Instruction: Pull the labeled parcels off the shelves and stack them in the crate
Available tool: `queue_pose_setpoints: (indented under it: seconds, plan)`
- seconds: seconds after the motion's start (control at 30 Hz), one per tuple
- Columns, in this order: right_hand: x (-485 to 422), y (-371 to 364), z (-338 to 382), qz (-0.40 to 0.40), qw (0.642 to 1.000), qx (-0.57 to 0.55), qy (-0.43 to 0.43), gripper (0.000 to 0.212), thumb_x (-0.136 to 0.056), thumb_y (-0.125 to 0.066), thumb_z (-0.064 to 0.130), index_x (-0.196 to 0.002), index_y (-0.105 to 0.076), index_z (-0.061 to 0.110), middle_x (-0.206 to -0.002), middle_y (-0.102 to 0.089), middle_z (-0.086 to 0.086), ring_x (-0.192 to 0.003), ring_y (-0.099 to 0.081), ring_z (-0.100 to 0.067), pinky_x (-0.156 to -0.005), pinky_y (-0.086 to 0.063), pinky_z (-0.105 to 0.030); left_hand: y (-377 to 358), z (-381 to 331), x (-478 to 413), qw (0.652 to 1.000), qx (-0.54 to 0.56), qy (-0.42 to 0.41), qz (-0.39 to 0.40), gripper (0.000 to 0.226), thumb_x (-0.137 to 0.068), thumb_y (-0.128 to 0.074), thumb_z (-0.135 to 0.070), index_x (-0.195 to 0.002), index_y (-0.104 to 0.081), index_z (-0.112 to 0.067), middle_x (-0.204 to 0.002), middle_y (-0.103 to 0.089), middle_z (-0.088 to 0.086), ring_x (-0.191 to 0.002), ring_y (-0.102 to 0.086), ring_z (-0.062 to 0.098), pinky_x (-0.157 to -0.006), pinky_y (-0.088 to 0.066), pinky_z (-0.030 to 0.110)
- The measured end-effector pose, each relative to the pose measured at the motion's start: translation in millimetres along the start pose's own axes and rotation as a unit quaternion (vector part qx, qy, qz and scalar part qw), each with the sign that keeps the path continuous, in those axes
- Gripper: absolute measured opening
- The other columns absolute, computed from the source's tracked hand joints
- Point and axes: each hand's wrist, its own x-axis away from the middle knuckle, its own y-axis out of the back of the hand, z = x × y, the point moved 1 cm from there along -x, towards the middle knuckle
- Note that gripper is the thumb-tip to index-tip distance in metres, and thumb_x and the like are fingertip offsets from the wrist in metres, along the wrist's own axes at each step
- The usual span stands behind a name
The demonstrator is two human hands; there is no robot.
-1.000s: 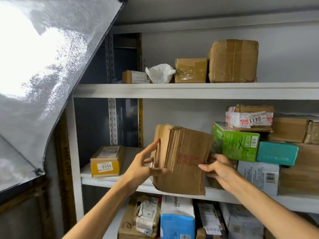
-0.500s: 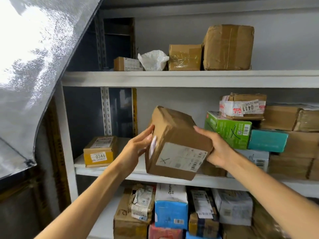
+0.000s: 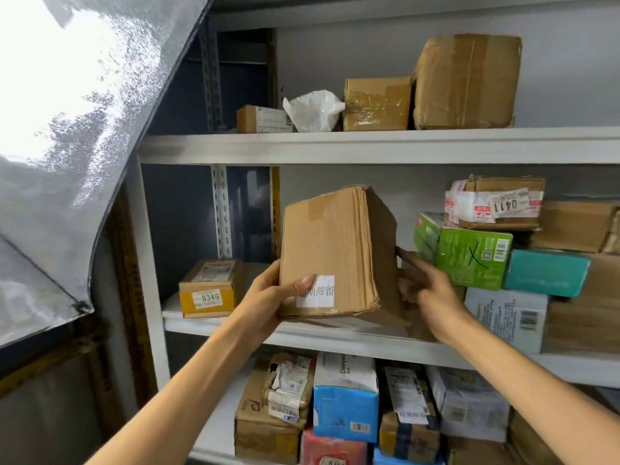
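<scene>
Stiff, creased cardboard parcel [image 3: 335,253], probably light: gripped at lower-left corner by left hand [image 3: 268,297], braced on right face by straight-fingered right hand [image 3: 426,290]. Support under bottom edges.

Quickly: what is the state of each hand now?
Left hand: grips the brown box, thumb on its white label.
Right hand: open, straight fingers press the box's right side.
</scene>
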Motion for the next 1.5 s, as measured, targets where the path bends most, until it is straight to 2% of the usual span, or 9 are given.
queue_pose_setpoints:
  seconds: [0.13,0.27,0.37,0.53,0.67,1.1,1.2,1.33,1.5]
  plan:
    - [11.8,-6.5,6.0,-0.033,0.998,0.026,0.044,0.065,-0.092,-0.035,-0.022,-0.125,-0.056,0.029,-0.130,-0.057,0.001,-0.102,-0.061,-0.001,-0.077,-0.054,-0.018,-3.6,3.2,6.8,0.997,-0.066,-0.004,0.043,0.082,-0.062,-0.085,-0.015,-0.135,-0.048,-0.028,-0.123,-0.064,0.004,-0.111,-0.064,0.024,-0.087,-0.056,0.036]
    - [25.1,0.2,9.3,0.032,0.999,-0.037,0.021,0.029,-0.091,-0.059,0.019,-0.118,-0.066,0.027,-0.116,-0.071,-0.003,-0.113,-0.063,-0.022,-0.087,-0.050,-0.032,-7.1,14.5,18.3,0.991,-0.132,-0.030,0.020,0.105,-0.046,-0.089,-0.036,-0.140,-0.041,-0.044,-0.135,-0.055,-0.011,-0.121,-0.055,0.018,-0.095,-0.052,0.043]
    - [30.3,10.3,8.8,0.102,0.995,0.007,0.004,0.090,-0.055,-0.085,0.055,-0.134,-0.055,0.026,-0.123,-0.068,0.002,-0.115,-0.063,-0.014,-0.091,-0.049,-0.028,-8.1,22.1,24.1,0.988,-0.143,-0.051,0.004,0.107,-0.044,-0.087,-0.043,-0.140,-0.039,-0.047,-0.132,-0.057,-0.016,-0.121,-0.055,0.014,-0.097,-0.050,0.039]
    - [39.5,17.1,10.8,0.151,0.988,0.019,-0.011,0.093,-0.060,-0.081,0.035,-0.145,-0.042,0.028,-0.135,-0.060,0.004,-0.118,-0.061,-0.014,-0.084,-0.056,-0.030,-12.1,23.2,32.8,0.986,-0.141,-0.084,-0.001,0.108,-0.040,-0.087,-0.041,-0.136,-0.039,-0.052,-0.131,-0.056,-0.021,-0.115,-0.056,0.000,-0.087,-0.051,0.022]
    - [62.7,25.9,13.1,0.169,0.985,0.038,-0.004,0.093,-0.062,-0.082,0.035,-0.144,-0.042,0.025,-0.134,-0.060,0.004,-0.122,-0.059,-0.014,-0.087,-0.055,-0.030,-17.9,26.5,46.4,0.986,-0.140,-0.092,0.008,0.105,-0.041,-0.090,-0.038,-0.132,-0.042,-0.055,-0.128,-0.059,-0.026,-0.115,-0.059,0.000,-0.079,-0.058,0.027]
    - [188.1,88.5,-6.7,0.105,0.986,0.124,-0.029,0.088,-0.066,-0.078,0.030,-0.144,-0.039,0.021,-0.140,-0.054,0.008,-0.132,-0.048,-0.011,-0.105,-0.043,-0.025,-75.0,93.1,107.0,0.978,-0.158,-0.045,0.126,0.100,-0.063,-0.080,-0.035,-0.149,-0.030,-0.036,-0.140,-0.053,-0.013,-0.125,-0.055,0.011,-0.099,-0.052,0.040]
    - [222.5,104.1,-20.0,0.066,0.986,0.136,-0.065,0.083,-0.071,-0.077,0.025,-0.145,-0.040,0.014,-0.141,-0.054,0.003,-0.133,-0.048,-0.015,-0.105,-0.042,-0.027,-91.8,118.5,115.2,0.976,-0.138,-0.014,0.170,0.097,-0.069,-0.081,-0.026,-0.150,-0.029,-0.038,-0.147,-0.046,-0.014,-0.131,-0.050,0.017,-0.097,-0.050,0.050]
    - [282.4,122.9,-37.4,-0.034,0.986,0.139,-0.088,0.084,-0.073,-0.069,0.004,-0.148,-0.032,0.010,-0.140,-0.054,-0.001,-0.131,-0.049,-0.018,-0.098,-0.046,-0.024,-129.7,149.1,116.2,0.964,-0.129,0.007,0.231,0.102,-0.060,-0.083,-0.026,-0.149,-0.032,-0.036,-0.139,-0.054,-0.016,-0.126,-0.054,0.008,-0.095,-0.049,0.023]
    - [347.9,159.7,-35.1,-0.190,0.964,0.157,-0.102,0.091,-0.077,-0.070,0.018,-0.153,-0.022,0.012,-0.149,-0.045,-0.001,-0.137,-0.042,-0.017,-0.104,-0.043,-0.026,-205.0,186.9,109.6,0.929,-0.092,0.032,0.357,0.104,-0.063,-0.086,-0.017,-0.150,-0.031,-0.031,-0.142,-0.052,-0.012,-0.132,-0.047,0.008,-0.090,-0.050,0.023]
